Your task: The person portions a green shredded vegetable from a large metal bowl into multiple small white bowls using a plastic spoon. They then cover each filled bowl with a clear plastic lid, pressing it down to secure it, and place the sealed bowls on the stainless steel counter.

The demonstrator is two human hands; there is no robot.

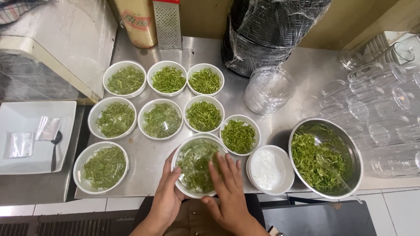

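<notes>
I have the white bowl of chopped greens [197, 166] at the near table edge, 6 o'clock of the bowl grid; left hand [168, 196] cups its rim at 8 o'clock, grasping; right hand [227, 183] lies flat, fingers spread, pressing a clear lid [194, 159] onto it, not clenched; step in hand looks like lidding, lid seated but I judge the rim not fully snapped; next move calls for pressure round the rim while the left steadies. Edges: bowl overhangs close to the steel table [280, 122] front lip; empty white bowl [267, 169] just beside at 3 o'clock, steel mixing bowl [326, 155] beyond it; open room is the bare patch at 9 o'clock, before the lidded bowl [100, 167].
</notes>
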